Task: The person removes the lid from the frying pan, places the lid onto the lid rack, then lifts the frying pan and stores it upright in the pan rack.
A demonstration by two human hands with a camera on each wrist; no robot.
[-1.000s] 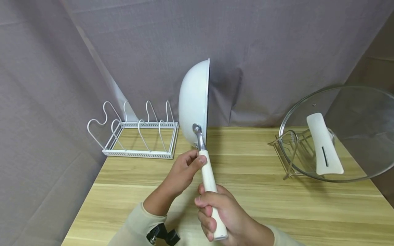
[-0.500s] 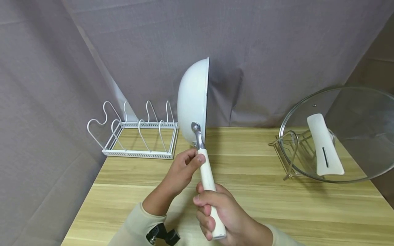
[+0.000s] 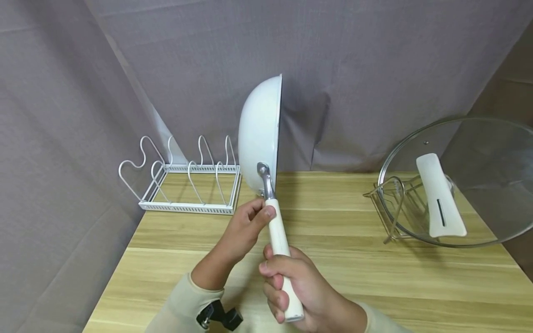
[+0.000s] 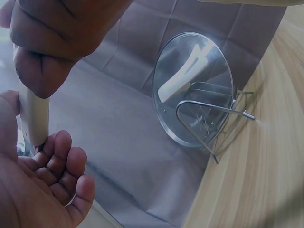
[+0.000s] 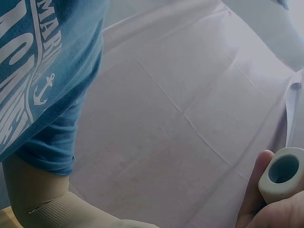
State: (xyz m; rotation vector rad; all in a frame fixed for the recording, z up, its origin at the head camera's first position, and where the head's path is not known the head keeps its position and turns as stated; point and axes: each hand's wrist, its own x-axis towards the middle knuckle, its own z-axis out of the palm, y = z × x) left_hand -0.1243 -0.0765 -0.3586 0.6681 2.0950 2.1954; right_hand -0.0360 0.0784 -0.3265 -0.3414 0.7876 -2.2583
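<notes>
A white wok (image 3: 259,132) is held up on its side above the table, its open face turned right and its inside hidden. My right hand (image 3: 297,284) grips the lower half of its cream handle (image 3: 279,236). Up by the metal neck, my left hand (image 3: 245,226) pinches the top of the handle between thumb and fingers. In the left wrist view the left hand (image 4: 42,185) reaches the handle (image 4: 34,116) from below, the other fist being above it. The handle's hollow end (image 5: 283,169) shows in the right wrist view, wrapped by the right hand (image 5: 280,213).
Left of the wok, a white wire pan rack (image 3: 189,208) stands on the wooden table (image 3: 333,286). At the right, a large glass lid (image 3: 491,185) with a cream handle leans in a metal lid stand (image 3: 391,212). Grey cloth (image 3: 374,69) hangs behind.
The wok and both hands have shifted slightly left and up. Both grips stay the same, and the rack and lid have not moved.
</notes>
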